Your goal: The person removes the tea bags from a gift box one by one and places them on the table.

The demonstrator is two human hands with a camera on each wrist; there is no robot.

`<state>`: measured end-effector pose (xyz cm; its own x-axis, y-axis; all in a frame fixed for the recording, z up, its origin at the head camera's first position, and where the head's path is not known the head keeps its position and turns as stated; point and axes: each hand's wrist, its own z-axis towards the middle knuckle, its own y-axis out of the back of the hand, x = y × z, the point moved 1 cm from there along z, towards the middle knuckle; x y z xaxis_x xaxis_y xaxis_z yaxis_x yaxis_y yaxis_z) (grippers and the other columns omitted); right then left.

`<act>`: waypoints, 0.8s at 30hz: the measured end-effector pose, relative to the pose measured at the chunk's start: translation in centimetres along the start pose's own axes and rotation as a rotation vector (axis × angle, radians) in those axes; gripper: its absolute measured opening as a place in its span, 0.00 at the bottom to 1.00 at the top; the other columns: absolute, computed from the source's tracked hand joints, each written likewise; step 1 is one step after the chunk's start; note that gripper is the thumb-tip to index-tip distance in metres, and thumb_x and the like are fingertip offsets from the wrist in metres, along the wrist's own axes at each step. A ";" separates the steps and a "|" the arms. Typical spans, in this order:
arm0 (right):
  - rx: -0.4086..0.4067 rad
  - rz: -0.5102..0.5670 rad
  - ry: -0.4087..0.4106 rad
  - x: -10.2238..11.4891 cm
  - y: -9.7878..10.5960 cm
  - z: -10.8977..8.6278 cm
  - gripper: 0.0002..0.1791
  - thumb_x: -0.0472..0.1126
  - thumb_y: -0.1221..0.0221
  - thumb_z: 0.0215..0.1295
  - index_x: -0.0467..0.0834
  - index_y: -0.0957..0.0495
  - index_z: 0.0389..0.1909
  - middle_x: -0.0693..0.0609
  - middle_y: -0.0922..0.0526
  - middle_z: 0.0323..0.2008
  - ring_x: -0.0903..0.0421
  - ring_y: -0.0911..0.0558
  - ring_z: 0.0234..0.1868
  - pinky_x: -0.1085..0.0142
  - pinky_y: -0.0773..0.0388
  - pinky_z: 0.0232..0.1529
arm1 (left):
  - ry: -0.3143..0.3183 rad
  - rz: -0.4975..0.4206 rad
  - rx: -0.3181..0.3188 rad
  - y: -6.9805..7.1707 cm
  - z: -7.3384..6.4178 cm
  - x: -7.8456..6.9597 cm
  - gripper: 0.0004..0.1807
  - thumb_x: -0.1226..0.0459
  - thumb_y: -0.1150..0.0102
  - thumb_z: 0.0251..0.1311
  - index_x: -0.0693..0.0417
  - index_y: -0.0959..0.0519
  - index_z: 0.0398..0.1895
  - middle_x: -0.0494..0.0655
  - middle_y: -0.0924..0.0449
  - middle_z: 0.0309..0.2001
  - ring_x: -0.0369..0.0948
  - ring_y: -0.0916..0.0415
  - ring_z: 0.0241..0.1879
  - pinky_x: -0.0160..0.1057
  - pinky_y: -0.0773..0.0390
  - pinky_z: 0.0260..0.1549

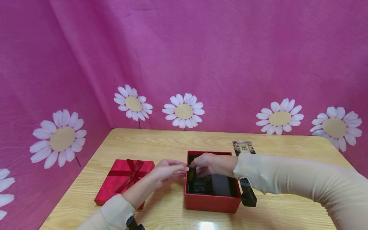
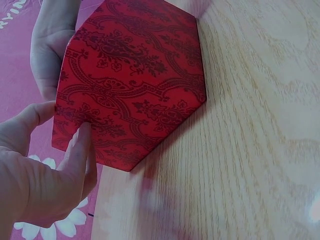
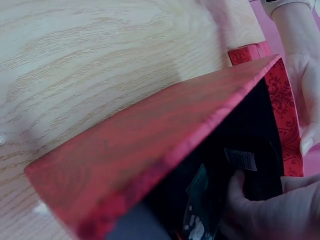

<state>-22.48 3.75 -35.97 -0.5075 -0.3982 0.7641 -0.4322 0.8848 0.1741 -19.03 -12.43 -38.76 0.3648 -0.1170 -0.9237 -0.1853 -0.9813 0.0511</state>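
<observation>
Right sleeve (image 1: 283, 174) is stretching from four o'clock; remotely, I'm seeing the right hand (image 1: 207, 163) gripping a black packet (image 3: 241, 159) inside the red box (image 1: 212, 203) at five, the left hand (image 1: 169, 171) touching its nine-o'clock side, fingers fairly straight, pink curtain (image 1: 221, 64) hanging beyond.

The open gift box (image 1: 212, 204) can be entered only from above, its four walls standing up. Inside, the left side is crowded: the right hand (image 1: 208, 162) and a black package (image 3: 241, 159) fill it. A grey patch of box floor at near right offers a way down. The right sleeve (image 1: 287, 174) bars the right, with a wrist camera (image 1: 248, 195) just outside the wall. On the left, the left hand (image 1: 169, 171) blocks the gap toward the ribboned lid (image 1: 115, 187). Bare tabletop (image 1: 172, 220) gives passage along the near side; beyond the box, another strip reaches the floral curtain (image 1: 184, 64).
</observation>
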 end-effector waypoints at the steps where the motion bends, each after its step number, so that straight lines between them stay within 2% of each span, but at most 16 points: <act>1: -0.005 0.003 0.002 -0.1 0.0 -0.1 0.12 0.30 0.47 0.65 0.29 0.25 0.47 0.40 0.15 0.37 0.53 0.17 0.40 0.52 0.22 0.60 | 0.004 -0.002 -0.001 -0.1 0.0 0.0 0.21 0.62 0.34 0.56 0.65 0.22 0.51 0.54 0.14 0.44 0.36 0.15 0.39 0.43 0.18 0.52; 4: 0.002 0.026 0.020 -0.1 0.1 -0.3 0.07 0.29 0.48 0.65 0.31 0.26 0.42 0.38 0.15 0.40 0.52 0.17 0.41 0.50 0.22 0.60 | 0.009 0.000 -0.004 -0.2 -0.1 0.0 0.21 0.63 0.35 0.57 0.66 0.23 0.51 0.56 0.14 0.45 0.37 0.15 0.39 0.44 0.18 0.53; 7: 0.002 0.028 0.039 0.0 0.2 -0.5 0.05 0.28 0.48 0.65 0.32 0.26 0.40 0.41 0.18 0.38 0.52 0.19 0.41 0.50 0.22 0.60 | 0.021 0.013 -0.019 -0.2 -0.1 -0.1 0.21 0.62 0.34 0.56 0.65 0.22 0.51 0.55 0.14 0.46 0.38 0.15 0.40 0.44 0.18 0.53; 10: -0.013 0.016 0.054 0.0 0.4 -1.0 0.11 0.28 0.46 0.63 0.29 0.27 0.45 0.41 0.21 0.41 0.49 0.20 0.45 0.51 0.22 0.59 | 0.023 0.018 -0.021 -0.3 0.0 -0.2 0.21 0.62 0.33 0.56 0.64 0.22 0.51 0.55 0.14 0.46 0.38 0.15 0.40 0.43 0.18 0.52; 14: -0.024 -0.022 0.071 -0.2 0.8 -1.9 0.20 0.28 0.44 0.62 0.25 0.30 0.55 0.34 0.25 0.55 0.43 0.23 0.57 0.49 0.26 0.64 | 0.028 0.014 -0.021 -0.4 0.1 -0.1 0.22 0.62 0.33 0.56 0.65 0.22 0.51 0.57 0.16 0.48 0.40 0.15 0.42 0.42 0.18 0.52; 17: -0.043 -0.051 0.079 -0.4 1.0 -2.7 0.22 0.30 0.43 0.62 0.27 0.30 0.56 0.33 0.26 0.58 0.42 0.25 0.60 0.48 0.28 0.66 | 0.045 0.037 -0.035 -0.4 0.0 0.1 0.23 0.60 0.33 0.56 0.63 0.23 0.53 0.58 0.17 0.51 0.41 0.15 0.44 0.44 0.19 0.55; 21: -0.074 -0.056 0.072 -0.5 1.6 -3.9 0.22 0.31 0.42 0.63 0.30 0.30 0.57 0.35 0.24 0.57 0.44 0.23 0.56 0.52 0.24 0.61 | 0.066 0.063 -0.053 -0.3 -0.1 0.0 0.24 0.58 0.33 0.56 0.61 0.22 0.53 0.57 0.17 0.51 0.42 0.15 0.46 0.47 0.22 0.59; 24: -0.095 -0.060 0.062 -0.6 2.4 -4.7 0.22 0.33 0.42 0.63 0.32 0.29 0.57 0.37 0.23 0.56 0.47 0.22 0.51 0.60 0.19 0.50 | 0.068 0.055 -0.051 -0.5 -0.1 -0.2 0.23 0.58 0.33 0.56 0.60 0.22 0.53 0.55 0.16 0.49 0.42 0.15 0.45 0.46 0.22 0.59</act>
<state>-19.76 7.26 -33.09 -0.4345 -0.4382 0.7869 -0.3864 0.8799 0.2765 -18.95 -11.97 -38.52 0.4164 -0.1796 -0.8912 -0.1606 -0.9794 0.1223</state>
